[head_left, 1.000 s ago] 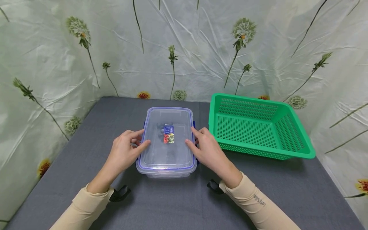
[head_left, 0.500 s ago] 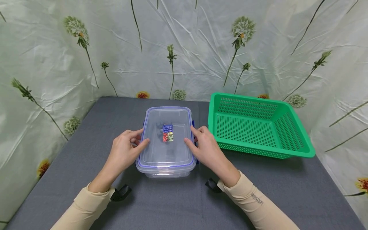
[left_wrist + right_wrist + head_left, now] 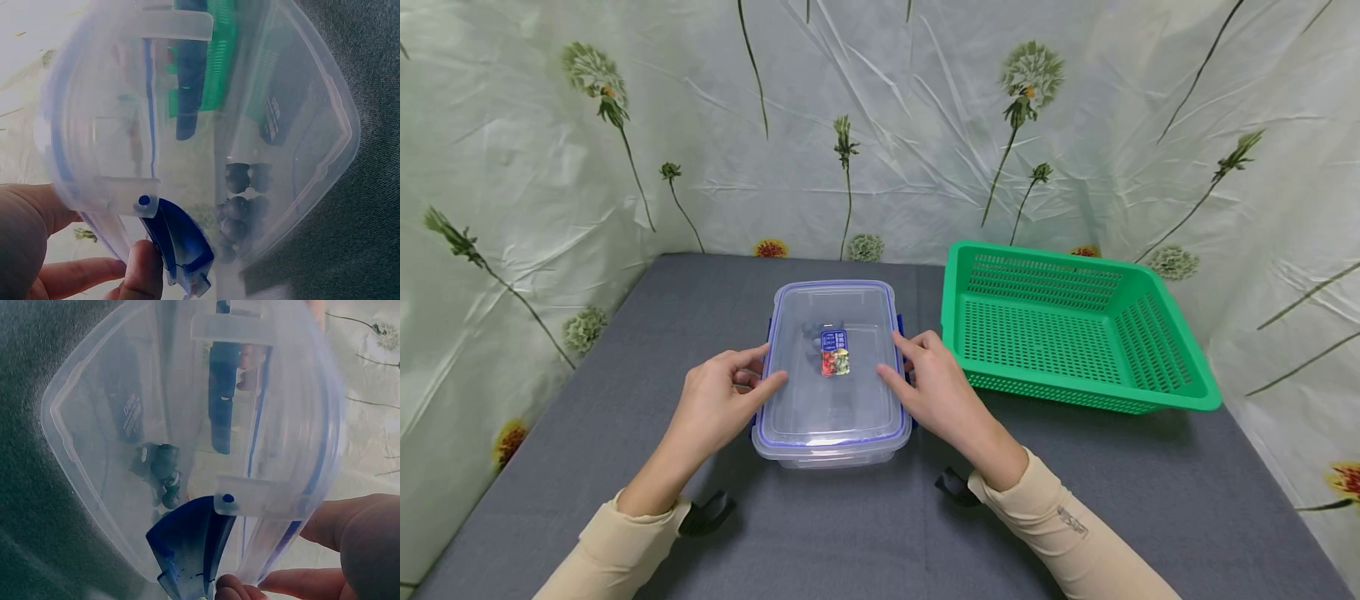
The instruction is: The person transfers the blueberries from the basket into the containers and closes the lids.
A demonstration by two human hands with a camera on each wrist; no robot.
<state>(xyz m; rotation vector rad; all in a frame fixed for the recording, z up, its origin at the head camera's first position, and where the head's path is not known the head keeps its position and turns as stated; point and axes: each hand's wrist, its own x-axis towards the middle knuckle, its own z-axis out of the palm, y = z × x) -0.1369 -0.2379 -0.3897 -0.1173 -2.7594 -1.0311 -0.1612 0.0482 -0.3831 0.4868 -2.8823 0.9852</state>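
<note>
In the head view, a clear plastic food container [image 3: 833, 408] with a blue-rimmed lid lies on the grey cloth, a fruit-printed label [image 3: 834, 350] on top. My left hand [image 3: 718, 400] holds its left edge, thumb over the lid and fingers along the side. Opposite it, my right hand [image 3: 936, 383] grips the right edge in the same way. Both wrist views show a blue side latch, the left one [image 3: 181, 244] and the right one [image 3: 190, 544], angled out from the wall with fingertips at it. Inside, small dark round things [image 3: 234, 219] lie clustered; their kind is unclear.
A green perforated plastic basket [image 3: 1075, 333] stands just right of the container, with nothing seen inside. Grey cloth [image 3: 850, 533] covers the table. A flower-printed curtain [image 3: 880, 125] hangs behind and at both sides.
The container has shifted and turned very slightly to the left, with both hands staying on its edges. The head view has also drifted a little. The basket stays in place.
</note>
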